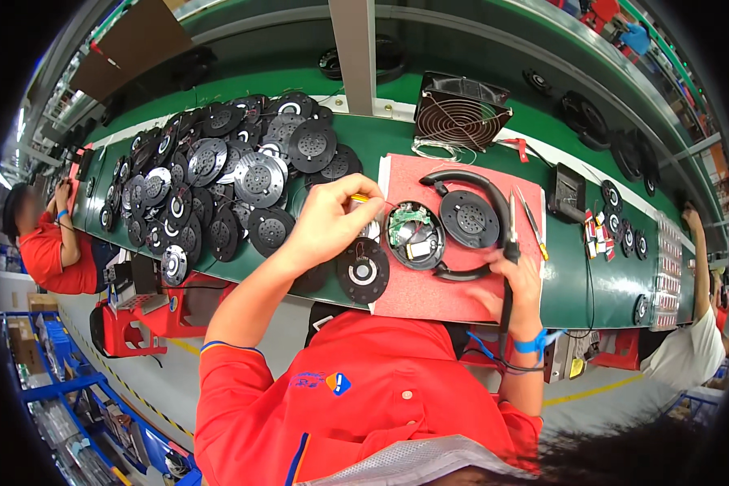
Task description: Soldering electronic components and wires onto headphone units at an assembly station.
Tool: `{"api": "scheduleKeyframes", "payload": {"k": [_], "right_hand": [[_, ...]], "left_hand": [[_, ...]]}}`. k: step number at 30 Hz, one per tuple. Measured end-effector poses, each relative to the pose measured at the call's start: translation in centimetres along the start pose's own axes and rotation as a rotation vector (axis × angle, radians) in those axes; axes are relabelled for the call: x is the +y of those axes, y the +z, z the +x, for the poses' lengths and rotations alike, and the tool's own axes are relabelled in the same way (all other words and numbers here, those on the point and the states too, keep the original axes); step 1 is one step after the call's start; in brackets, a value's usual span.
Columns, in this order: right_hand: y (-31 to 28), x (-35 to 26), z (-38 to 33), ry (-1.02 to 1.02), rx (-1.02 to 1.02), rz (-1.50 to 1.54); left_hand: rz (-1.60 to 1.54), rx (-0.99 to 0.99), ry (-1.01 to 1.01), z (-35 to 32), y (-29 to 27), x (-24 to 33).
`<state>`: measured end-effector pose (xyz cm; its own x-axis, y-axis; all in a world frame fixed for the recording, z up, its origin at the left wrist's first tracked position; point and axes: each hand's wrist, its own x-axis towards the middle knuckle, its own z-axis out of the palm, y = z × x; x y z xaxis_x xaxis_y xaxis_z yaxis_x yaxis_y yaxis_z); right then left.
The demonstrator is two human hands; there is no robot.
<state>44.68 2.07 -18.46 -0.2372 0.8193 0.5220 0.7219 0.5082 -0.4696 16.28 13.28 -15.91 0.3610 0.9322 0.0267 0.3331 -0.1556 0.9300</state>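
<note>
On the red mat (413, 301) lies a black over-ear headphone (498, 198) with a curved headband. Its left ear cup is open, showing a green circuit board (409, 219) and a white block (419, 249); a perforated black disc (470, 219) covers the other. My left hand (332, 217) is closed at the open cup's left edge, its fingertips around something small with a yellow part. What that is, I cannot make out. My right hand (517, 279) grips a soldering iron (510, 247) by its dark handle, tip pointing away from me, beside the headband.
Many black speaker discs (259, 180) are heaped at the left; one disc (363, 271) lies against the mat. Yellow-ended tweezers (531, 223) rest at the mat's right. Behind stands a fan (462, 113); a black box (567, 193) and small battery packs (598, 235) are farther right. Co-workers sit at both sides.
</note>
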Motion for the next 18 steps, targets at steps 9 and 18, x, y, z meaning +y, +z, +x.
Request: {"api": "scheduleKeyframes", "payload": {"k": [9, 18], "right_hand": [[-0.7, -0.4, -0.5, -0.032, -0.053, 0.172], [-12.5, -1.1, -3.3, -0.178, 0.112, 0.066]], "left_hand": [[0.051, -0.036, 0.119, -2.7, -0.9, 1.1], [0.11, -0.537, 0.483, -5.0, 1.3, 2.0]]}}
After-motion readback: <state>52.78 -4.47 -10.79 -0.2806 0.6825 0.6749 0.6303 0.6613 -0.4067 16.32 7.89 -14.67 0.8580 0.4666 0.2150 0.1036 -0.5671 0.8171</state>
